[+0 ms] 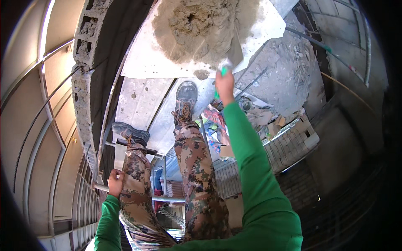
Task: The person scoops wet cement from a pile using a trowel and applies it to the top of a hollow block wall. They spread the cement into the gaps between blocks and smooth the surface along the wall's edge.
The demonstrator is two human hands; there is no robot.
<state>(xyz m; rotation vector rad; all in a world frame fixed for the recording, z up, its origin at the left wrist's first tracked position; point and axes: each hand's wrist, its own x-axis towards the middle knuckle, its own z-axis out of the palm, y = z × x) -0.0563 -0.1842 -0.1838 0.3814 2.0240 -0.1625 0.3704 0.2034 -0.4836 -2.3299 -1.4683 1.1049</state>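
Observation:
My right hand [226, 87] is closed round the green handle of a trowel [224, 71]. Its grey blade reaches into the near right edge of a heap of wet mortar [197, 25], though glare blurs its outline. The mortar lies on a pale sheet [140, 62] just beyond my boots. Low on the left, my left hand [116, 183] has its fingers curled in beside my camouflage trouser leg. Whether anything is inside those fingers is hidden.
I stand on scaffold planks [136, 98] with a gap between them. A hollow-block wall [83, 83] rises on the left, beside metal framing. Down on the right lie a grey rubble heap [284, 71], scattered debris and stacked pale blocks [289, 144]. Metal poles [165, 175] show below.

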